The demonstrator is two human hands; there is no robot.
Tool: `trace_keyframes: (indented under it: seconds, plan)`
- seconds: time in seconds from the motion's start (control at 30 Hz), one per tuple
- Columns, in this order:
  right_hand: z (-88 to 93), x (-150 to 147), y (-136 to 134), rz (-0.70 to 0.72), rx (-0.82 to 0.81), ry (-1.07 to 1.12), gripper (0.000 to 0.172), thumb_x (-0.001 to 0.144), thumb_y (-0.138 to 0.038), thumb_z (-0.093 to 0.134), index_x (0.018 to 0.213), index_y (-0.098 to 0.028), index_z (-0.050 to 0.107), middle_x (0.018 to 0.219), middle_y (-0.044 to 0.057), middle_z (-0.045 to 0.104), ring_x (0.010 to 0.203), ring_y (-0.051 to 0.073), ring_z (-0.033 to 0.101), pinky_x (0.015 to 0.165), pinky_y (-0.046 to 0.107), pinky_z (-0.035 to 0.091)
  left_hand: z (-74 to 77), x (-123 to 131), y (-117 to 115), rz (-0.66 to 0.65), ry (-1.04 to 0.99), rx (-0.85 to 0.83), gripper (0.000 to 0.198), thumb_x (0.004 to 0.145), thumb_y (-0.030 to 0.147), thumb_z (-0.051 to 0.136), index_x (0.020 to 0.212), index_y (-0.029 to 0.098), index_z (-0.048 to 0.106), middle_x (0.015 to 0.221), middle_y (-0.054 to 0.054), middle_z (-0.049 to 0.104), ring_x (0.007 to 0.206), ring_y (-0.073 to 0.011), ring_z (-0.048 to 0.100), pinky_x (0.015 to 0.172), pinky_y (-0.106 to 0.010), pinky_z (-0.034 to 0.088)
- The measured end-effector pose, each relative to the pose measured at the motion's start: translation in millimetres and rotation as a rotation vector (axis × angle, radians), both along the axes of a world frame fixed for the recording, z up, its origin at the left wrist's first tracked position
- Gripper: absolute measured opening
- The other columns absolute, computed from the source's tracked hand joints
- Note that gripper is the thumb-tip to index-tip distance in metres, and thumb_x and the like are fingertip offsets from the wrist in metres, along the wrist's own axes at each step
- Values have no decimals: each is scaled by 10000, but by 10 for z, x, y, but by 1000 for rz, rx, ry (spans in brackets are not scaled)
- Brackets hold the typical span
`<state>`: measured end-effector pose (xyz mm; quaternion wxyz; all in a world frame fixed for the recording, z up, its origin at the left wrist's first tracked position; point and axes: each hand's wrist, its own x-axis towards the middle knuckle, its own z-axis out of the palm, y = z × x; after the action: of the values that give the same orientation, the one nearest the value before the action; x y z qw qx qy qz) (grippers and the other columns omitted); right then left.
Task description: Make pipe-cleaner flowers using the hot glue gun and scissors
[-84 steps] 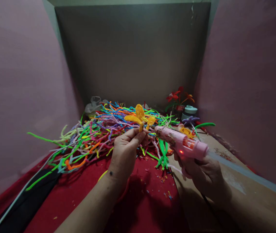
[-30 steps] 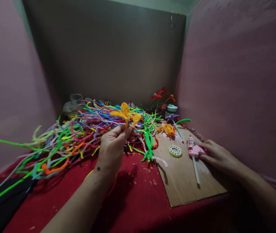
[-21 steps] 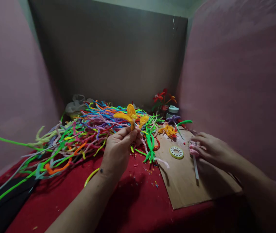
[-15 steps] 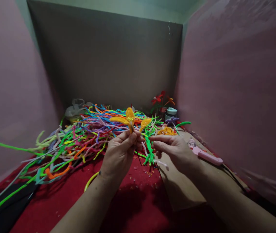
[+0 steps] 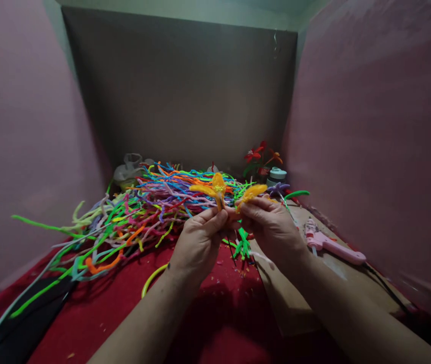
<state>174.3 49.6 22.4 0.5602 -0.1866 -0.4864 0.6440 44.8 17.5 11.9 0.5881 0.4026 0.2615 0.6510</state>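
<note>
My left hand (image 5: 200, 242) pinches the base of an orange-yellow pipe-cleaner flower (image 5: 218, 183), its petals pointing up and to the left around a lighter yellow centre. A thin dark stem hangs below those fingers. My right hand (image 5: 276, 222) is closed on an orange-yellow petal (image 5: 254, 192) just right of the flower; whether this petal joins the flower is hidden by the fingers. Both hands nearly touch above the red cloth (image 5: 215, 308). Beneath them lies a tied bunch of bright green pipe cleaners (image 5: 243, 246).
A large heap of coloured pipe cleaners (image 5: 151, 202) spreads at the back left. On the right, a pink glue gun (image 5: 333, 245) lies on a brown board (image 5: 287, 298). Behind stand red flowers (image 5: 254, 154) and a jar with a pale lid (image 5: 277, 174).
My right hand has moved in towards the left hand and closed on the right-hand yellow petal. My left hand still holds the flower. The whole view has shifted slightly.
</note>
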Motion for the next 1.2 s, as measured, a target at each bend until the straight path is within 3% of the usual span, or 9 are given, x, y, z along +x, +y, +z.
trace_keyframes:
  seconds: [0.1,0.2,0.43,0.67,0.97,1.2]
  plan:
    - [67,53,-35,-161,157,-113,84,660,-222,752,626,-172,693,517,-45,546,460,53,418,448,199,352,-7,-23,15,75,93,-17,143,718,242,701,770,109,713,746,-53,674,678,-127,604,663,-238,467]
    - [105,72,-66,-199,174,-238,84,659,-245,744,655,-167,715,504,-43,534,463,65,415,481,230,381,-7,-26,14,109,163,-26,147,711,237,699,796,120,726,740,-43,680,686,-126,598,691,-236,459]
    - [104,33,-77,-245,169,-306,55,660,-234,715,680,-193,746,673,15,663,638,125,554,645,289,465,-35,-14,-10,90,359,29,197,767,289,642,841,132,736,724,-44,670,640,-133,560,715,-278,456]
    - [88,27,-73,-211,140,-304,81,677,-223,678,670,-193,753,597,5,630,573,109,515,543,252,450,-13,8,-40,81,406,29,212,777,310,629,738,125,725,655,-52,645,627,-146,556,660,-271,438]
    - [41,17,-88,-160,81,-228,69,665,-211,698,688,-220,762,609,16,653,633,137,544,594,278,462,18,10,-60,46,442,8,243,780,318,630,639,127,685,603,-22,584,582,-109,483,609,-237,389]
    - [-51,78,-17,-144,141,-251,59,660,-238,733,707,-227,768,556,-3,608,607,138,528,600,289,439,-30,-9,-19,-42,416,11,247,748,327,652,589,139,627,573,-4,522,553,-107,427,566,-243,347]
